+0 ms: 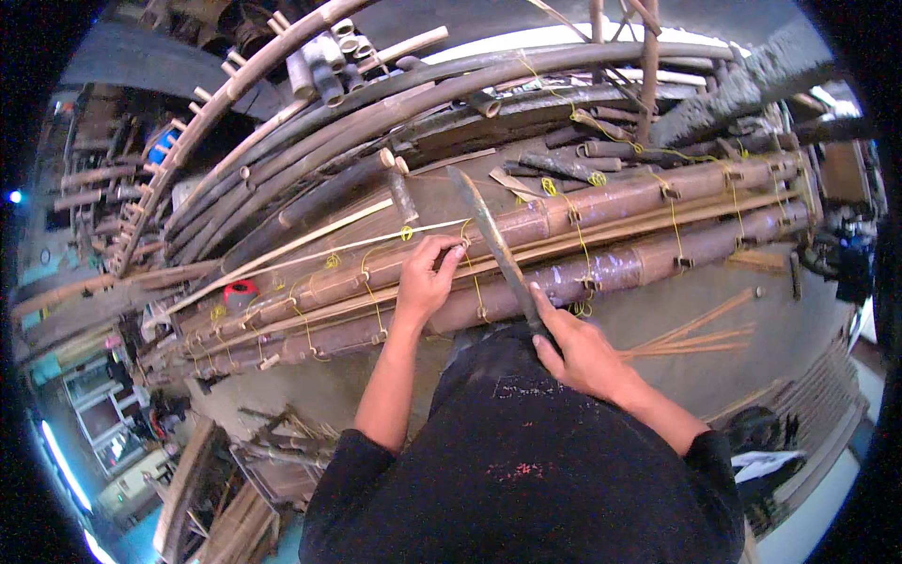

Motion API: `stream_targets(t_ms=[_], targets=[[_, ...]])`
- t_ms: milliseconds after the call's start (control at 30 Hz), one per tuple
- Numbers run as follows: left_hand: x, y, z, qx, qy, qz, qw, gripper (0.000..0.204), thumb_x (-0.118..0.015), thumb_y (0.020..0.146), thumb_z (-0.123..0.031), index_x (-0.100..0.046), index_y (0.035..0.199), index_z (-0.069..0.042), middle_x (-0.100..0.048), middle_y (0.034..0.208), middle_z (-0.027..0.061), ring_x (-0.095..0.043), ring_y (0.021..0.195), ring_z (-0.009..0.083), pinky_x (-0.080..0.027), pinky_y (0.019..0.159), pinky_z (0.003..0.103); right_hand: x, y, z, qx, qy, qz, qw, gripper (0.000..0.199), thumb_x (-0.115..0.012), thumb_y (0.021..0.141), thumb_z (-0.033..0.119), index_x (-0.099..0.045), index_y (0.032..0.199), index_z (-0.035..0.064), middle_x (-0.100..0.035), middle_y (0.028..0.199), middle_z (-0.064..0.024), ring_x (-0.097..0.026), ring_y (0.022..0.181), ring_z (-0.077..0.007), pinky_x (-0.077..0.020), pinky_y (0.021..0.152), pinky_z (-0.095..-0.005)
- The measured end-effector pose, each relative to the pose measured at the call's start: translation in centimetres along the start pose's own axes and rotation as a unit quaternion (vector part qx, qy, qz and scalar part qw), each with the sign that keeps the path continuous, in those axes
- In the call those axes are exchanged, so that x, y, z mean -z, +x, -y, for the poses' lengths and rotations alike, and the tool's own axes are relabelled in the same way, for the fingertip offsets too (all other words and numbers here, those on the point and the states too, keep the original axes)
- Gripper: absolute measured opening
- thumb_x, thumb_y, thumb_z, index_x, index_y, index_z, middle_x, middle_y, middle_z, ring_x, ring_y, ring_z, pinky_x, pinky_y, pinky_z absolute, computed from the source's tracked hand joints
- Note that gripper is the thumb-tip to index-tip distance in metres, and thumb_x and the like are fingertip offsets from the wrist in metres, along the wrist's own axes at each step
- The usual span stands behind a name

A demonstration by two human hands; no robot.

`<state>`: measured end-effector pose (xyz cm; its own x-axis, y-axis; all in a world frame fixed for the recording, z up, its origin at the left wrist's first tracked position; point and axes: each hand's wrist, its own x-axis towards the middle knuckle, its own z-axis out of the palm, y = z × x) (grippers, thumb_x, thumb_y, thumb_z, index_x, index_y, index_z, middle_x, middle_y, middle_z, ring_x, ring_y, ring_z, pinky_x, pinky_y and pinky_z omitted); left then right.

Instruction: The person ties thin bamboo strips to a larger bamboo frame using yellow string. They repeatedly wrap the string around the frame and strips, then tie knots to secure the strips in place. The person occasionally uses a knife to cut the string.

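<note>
My right hand [584, 355] is wrapped round the grip of a long knife [495, 240]. Its dark, slightly curved blade points up and away, crossing above two long bamboo poles. My left hand [427, 282] is closed in a pinch over the far bamboo pole [521, 224], beside a strand of yellow cord. What sits between its fingertips is too small to make out. Yellow cords run across to the near bamboo pole [615, 270], looped at small pegs along both poles. Thin split strips lie lengthwise between the poles.
Behind the poles lies a stack of long, dark bamboo poles [376, 132]. A pole with short rungs [202, 132] stands at the left. A red round object [241, 293] sits left of my left hand. Thin bamboo strips [700, 329] lie on the floor at right.
</note>
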<state>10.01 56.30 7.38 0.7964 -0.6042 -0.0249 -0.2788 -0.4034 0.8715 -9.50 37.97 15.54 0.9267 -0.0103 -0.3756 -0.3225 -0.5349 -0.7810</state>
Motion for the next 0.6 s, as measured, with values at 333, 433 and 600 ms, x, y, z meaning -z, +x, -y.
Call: stream_targets(t_ms=[333,433,600], targets=[[-1.0,1.2,2.0,-0.063,-0.003,-0.006,0.998,0.02,-0.063,0.092,-0.018,-0.064,0.099,0.0,-0.065,0.092,0.0164,-0.064,0.085,0.0284,-0.049,0.076,0.035,-4.6,-2.2,3.6,-0.042,-0.004,-0.169,0.985,0.075,-0.059,0.089,0.022,-0.02,0.152,0.0106,-0.057,0.095,-0.027,-0.059,0.087,-0.0465,-0.0491,0.081,-0.0518],[-0.3,-0.2,2.5,-0.08,0.075,0.013,0.994,0.019,-0.062,0.09,-0.018,-0.063,0.095,0.0,-0.063,0.09,0.0173,-0.061,0.085,0.0329,-0.048,0.077,0.04,-6.3,-3.1,4.3,-0.079,-0.018,-0.161,0.984,0.074,-0.058,0.089,0.022,-0.02,0.152,0.0103,-0.057,0.096,-0.0258,-0.059,0.087,-0.0455,-0.0488,0.081,-0.0514],[-1.6,-4.3,4.7,-0.17,0.128,0.011,0.977,0.011,-0.062,0.088,-0.012,-0.062,0.092,-0.002,-0.062,0.091,0.0158,-0.058,0.087,0.0347,-0.046,0.078,0.042,-8.6,-3.9,3.6,-0.101,-0.05,-0.105,0.988,0.073,-0.058,0.088,0.021,-0.023,0.151,0.0115,-0.059,0.094,-0.0257,-0.06,0.09,-0.0445,-0.0491,0.082,-0.0503]])
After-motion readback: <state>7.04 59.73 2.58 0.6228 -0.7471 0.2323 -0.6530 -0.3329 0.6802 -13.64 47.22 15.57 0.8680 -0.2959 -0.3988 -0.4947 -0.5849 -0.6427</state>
